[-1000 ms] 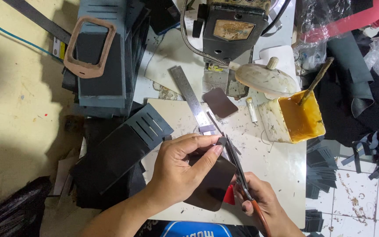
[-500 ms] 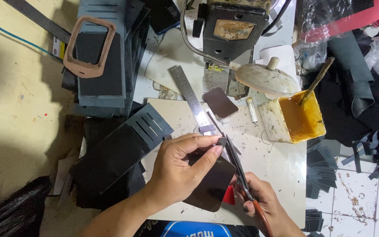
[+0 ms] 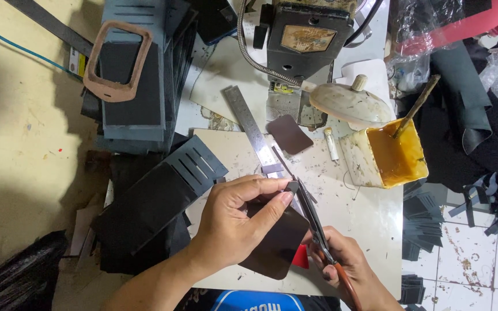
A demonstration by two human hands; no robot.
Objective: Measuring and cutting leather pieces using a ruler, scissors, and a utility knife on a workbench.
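Presently: left hand (image 3: pixel 231 230) pinches a dark brown leather piece (image 3: pixel 275 247) near the front edge of the surface (image 3: pixel 364 213); right hand (image 3: pixel 341 265) grips scissors (image 3: pixel 309 213) at its corner. Best practice, by judgement: short snips, piece kept taut. Beyond the piece: steel ruler (image 3: pixel 252 126), yellow glue tub (image 3: pixel 390 155), sewing machine (image 3: pixel 306 40). Tiled floor (image 3: pixel 468 270) right, strewn with scraps.

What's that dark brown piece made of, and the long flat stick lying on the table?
The dark brown piece looks like thin leather or faux leather: matte, smooth, with rounded corners. The long flat ruler looks like steel: grey and shiny, catching the light.
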